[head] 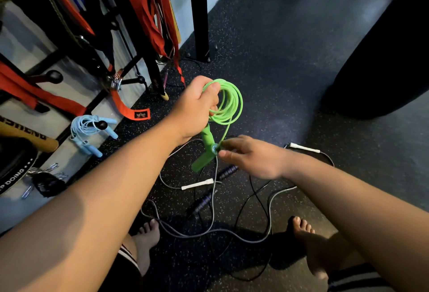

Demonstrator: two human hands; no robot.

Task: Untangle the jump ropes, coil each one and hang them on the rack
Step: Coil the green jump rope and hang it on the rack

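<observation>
Now a green jump rope [228,103] sits coiled in hand above the tangle [213,231].
At the left a black band [14,178] reads "DOING"; a pale blue rope [86,127] hangs coiled on a round-knobbed rack peg [102,124]. The left hand [197,110] grips the glossy green jump rope in tight round loops over the speckled rubber floor [278,71], its two smooth handles [204,152] dangling. The right hand [253,157] pinches the cord by a handle end.

Far left and near, a black round object's white band [14,179] reads "EP DOING". A tan wooden cylinder [27,137] above it carries upside-down dark letters, illegible. The orange strap's black label [141,114] is too small to read.
</observation>
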